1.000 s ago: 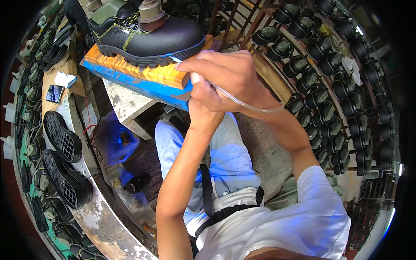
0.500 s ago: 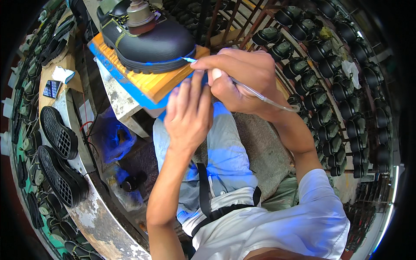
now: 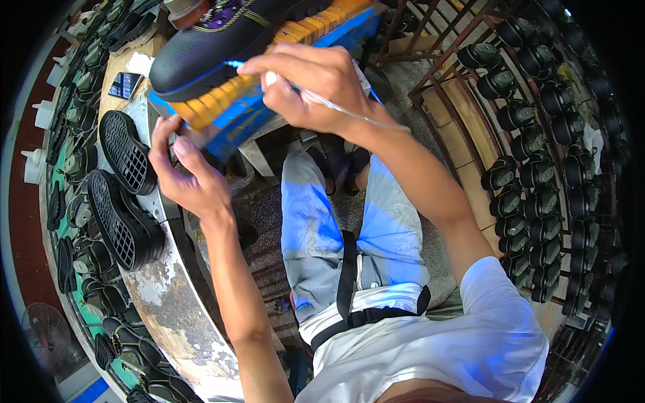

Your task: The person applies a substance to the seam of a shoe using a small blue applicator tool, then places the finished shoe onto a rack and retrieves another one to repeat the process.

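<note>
At the far left a round fan point(image 3: 48, 332) stands low, and beyond the bench runs a long curved row of dark shoes point(image 3: 101, 295) on a green surface. A dark phone point(image 3: 125, 85) lies flat on the near bench point(image 3: 168, 302), whose paint is worn and patchy; just below it, two black soles point(image 3: 121, 218) rest side by side with their grid-patterned faces showing. Next comes the left hand point(image 3: 188, 171), its thumb and fingers curved and spread apart, near the lower corner of a blue board point(image 3: 242, 127); whether the fingertips touch it, I cannot tell. Above that hand, at the top of the view, the black shoe point(image 3: 208, 57) sits tilted on a yellow-brown ribbed block point(image 3: 215, 101) over the board, toe toward the lower left. The right hand point(image 3: 312, 87) pinches a slender tool point(image 3: 234, 64) between thumb and forefinger, its tip at the shoe's side near the sole edge, and a clear tube point(image 3: 336, 107) trails back over the wrist. Farther right, a rack holds many dark shoes in rows.
</note>
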`<state>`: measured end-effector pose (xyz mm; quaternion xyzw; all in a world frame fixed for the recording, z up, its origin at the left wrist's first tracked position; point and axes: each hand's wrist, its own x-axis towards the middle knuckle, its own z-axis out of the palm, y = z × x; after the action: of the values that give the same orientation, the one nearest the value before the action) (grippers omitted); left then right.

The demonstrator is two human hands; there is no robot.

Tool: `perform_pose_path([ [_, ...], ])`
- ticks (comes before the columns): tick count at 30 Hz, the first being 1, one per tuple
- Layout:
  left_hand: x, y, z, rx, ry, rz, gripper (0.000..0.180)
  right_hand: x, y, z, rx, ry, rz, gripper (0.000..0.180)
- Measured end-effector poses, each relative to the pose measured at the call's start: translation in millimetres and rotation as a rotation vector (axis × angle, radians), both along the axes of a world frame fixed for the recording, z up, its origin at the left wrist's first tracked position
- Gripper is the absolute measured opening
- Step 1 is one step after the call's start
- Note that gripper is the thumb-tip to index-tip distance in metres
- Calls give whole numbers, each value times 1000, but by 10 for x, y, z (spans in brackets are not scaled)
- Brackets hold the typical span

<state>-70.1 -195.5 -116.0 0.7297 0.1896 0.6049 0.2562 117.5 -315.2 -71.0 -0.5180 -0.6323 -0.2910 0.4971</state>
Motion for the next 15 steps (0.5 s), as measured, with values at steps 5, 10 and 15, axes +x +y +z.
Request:
perform_pose_path([
  [5, 51, 312, 223, 60, 294, 231, 53, 397, 172, -62, -12, -123, -90, 22],
  [10, 208, 388, 251, 149, 441, 274, 92, 605, -10, -27, -114, -279, -224, 24],
  [15, 282, 475, 143, 234, 406, 323, 102, 725, -292, 42, -93, -353, -352, 25],
])
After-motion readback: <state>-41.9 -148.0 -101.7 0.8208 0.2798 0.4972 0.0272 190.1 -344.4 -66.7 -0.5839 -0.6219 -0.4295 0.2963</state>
